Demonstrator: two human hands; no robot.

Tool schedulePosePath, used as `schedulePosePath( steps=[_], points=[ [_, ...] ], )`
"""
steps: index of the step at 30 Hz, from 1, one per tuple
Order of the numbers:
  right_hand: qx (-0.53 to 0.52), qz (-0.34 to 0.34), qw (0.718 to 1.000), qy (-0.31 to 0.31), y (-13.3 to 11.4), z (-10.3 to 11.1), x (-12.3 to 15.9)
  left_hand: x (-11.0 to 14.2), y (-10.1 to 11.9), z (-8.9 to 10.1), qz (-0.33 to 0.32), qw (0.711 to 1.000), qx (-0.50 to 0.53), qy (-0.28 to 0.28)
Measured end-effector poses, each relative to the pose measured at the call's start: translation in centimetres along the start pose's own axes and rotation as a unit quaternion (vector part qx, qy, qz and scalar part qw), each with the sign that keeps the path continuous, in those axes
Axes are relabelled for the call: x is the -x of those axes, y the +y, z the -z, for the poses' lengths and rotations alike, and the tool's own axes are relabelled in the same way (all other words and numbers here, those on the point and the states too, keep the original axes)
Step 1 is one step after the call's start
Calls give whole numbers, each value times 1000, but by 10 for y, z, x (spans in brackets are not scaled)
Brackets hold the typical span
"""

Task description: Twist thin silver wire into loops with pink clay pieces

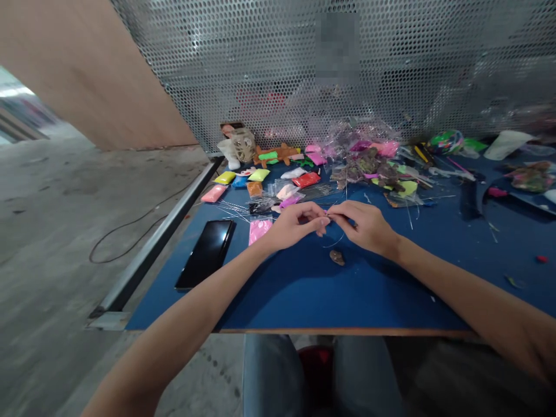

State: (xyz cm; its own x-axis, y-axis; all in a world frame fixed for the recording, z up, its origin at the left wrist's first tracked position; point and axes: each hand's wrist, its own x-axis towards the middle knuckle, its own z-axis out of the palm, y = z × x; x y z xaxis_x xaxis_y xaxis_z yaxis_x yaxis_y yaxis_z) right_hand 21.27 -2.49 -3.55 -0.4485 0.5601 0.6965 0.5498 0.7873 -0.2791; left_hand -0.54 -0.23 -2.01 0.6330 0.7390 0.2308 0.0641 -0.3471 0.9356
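Observation:
My left hand (pixel 296 225) and my right hand (pixel 364 223) meet above the blue table (pixel 304 289), fingertips pinched together on a thin wire (pixel 336 238) that curves down between them. Something tiny and pink shows at the pinch; I cannot make out what it is. A small brown clay lump (pixel 337 257) lies on the table just below my hands. A pink clay packet (pixel 259 229) lies by my left wrist.
A black phone (pixel 206 252) lies at the table's left. Several coloured clay packets (pixel 260 176), loose wires and plastic wrappers (pixel 369 156) crowd the back. A perforated metal screen (pixel 347 69) stands behind. Table's left edge drops to a concrete floor with a cable (pixel 125 231).

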Motion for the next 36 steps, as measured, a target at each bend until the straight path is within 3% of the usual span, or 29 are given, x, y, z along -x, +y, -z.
schedulePosePath(
  steps=[5, 12, 19, 27, 36],
  points=[
    [26, 22, 999, -6, 3, 4, -2, -1, 1, -6, -1, 998, 55, 6],
    [89, 82, 993, 0, 4, 1, 1, -2, -3, -1, -11, 1000, 5, 0],
    [75, 57, 996, -7, -3, 1, 5, 1, 0, 1, -51, 995, -86, -23],
    [5, -16, 1000, -14, -8, -6, 8, 3, 4, 8, -172, 929, -328, -14],
    [-30, -70, 997, -23, -12, 1, 7, 2, 11, 11, -226, 875, -425, -41]
  ],
)
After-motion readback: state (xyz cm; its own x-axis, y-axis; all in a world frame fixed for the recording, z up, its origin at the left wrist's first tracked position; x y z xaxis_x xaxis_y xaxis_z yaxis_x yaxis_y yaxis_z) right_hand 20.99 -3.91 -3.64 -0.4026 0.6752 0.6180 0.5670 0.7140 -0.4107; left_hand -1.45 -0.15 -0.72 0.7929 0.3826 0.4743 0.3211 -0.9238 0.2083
